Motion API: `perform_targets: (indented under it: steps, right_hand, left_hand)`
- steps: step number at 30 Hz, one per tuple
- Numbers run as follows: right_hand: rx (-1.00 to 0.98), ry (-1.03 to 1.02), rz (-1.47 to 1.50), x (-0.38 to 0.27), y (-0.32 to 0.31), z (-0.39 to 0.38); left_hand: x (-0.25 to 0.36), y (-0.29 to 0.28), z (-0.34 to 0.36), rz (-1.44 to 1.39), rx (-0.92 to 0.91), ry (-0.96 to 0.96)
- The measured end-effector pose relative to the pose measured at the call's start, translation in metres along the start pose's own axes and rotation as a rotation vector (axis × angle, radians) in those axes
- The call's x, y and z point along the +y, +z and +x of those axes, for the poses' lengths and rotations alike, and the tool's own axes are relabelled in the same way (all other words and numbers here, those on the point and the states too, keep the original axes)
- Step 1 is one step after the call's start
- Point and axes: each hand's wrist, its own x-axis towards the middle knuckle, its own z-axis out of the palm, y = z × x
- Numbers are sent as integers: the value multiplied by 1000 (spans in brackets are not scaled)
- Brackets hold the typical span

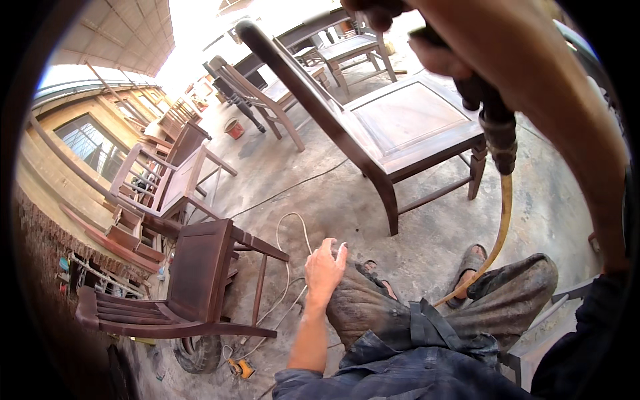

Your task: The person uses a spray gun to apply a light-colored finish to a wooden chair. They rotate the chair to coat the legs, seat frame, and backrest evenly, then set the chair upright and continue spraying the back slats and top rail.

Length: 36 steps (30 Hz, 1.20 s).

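Note:
My right hand (443, 57), raised at the upper right, is closed on a dark air gun (477, 90). The gun's upper part is cut off or covered by my hand and forearm. From its metal coupling (501, 143) a yellow hose (505, 213) hangs down past my knee. Beneath and left of the gun stands a dark brown wooden chair (413, 113) with a dusty, pale seat panel. Beside my knee, my left hand (325, 268) holds nothing; its fingers are loosely bent, with the thumb apart.
A reddish-brown chair (197, 280) lies tipped over on the left, near a tyre (198, 353) and a yellow power tool (241, 367). A pale cord (279, 230) loops over the concrete floor. Farther off stand more chairs (270, 100) and a red bucket (234, 129).

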Motion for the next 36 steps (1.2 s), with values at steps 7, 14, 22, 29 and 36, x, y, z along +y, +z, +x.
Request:
perform_targets:
  steps: [7, 14, 22, 29, 36]
  right_hand:
    - [-39, -83, 204, 71, 6, 30]
    - [-17, 267, 252, 120, 34, -61]
    - [-104, 372, 136, 139, 39, -97]
    - [30, 130, 346, 111, 15, -26]
    - [77, -91, 237, 84, -12, 55]
  left_hand:
    - [-22, -25, -16, 109, -34, -66]
    - [-9, -20, -13, 139, -32, -44]
    - [-10, -24, -15, 131, -20, -48]
    - [-3, -18, -6, 111, -62, -18]
    - [-33, -42, -12, -34, -267, 255]
